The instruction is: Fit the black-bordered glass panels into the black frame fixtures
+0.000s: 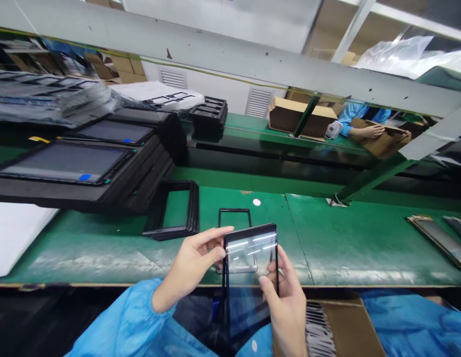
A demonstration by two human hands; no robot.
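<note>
Between my two hands is a black-bordered glass touch panel [249, 292], tilted above the bench's front edge; it is see-through and mirrors the ceiling lights. My left hand [199, 260] pinches its upper left edge between thumb and fingers. On the right side, my right hand [288, 300] wraps the edge, with the thumb on the front and fingers behind. A second thin dark layer shows along the panel's left edge; whether it is a separate part I cannot tell. Just behind the panel, a thin black frame [234, 210] lies on the green bench, partly hidden.
A stack of black frames [193, 213] stands left of my hands. Farther left, black foam trays [130, 183] hold panels [63, 161]. Flat panels [438, 240] lie at the right. A green post [372, 181] rises from the bench [338, 243]. Across it, a person's hands [374, 131] hold cardboard.
</note>
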